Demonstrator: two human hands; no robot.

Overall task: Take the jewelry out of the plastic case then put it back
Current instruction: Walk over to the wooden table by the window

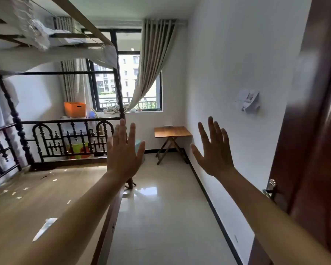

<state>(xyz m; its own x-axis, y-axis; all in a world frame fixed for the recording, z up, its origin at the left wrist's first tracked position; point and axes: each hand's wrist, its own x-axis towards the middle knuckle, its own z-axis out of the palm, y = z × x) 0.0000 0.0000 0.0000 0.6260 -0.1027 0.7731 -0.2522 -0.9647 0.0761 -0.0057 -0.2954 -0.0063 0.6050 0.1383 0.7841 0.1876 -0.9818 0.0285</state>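
My left hand and my right hand are both raised at arm's length in front of me, backs toward the camera, fingers spread, holding nothing. Far beyond them a small wooden folding table stands against the wall under the window. A small flat pale thing lies at its back edge; it is too small to tell what it is. No jewelry can be made out.
A bare wooden bed platform with a dark ornate frame fills the left. Glossy tiled floor runs between the bed and the white wall. A dark wooden door is at the right. An orange box sits near the window.
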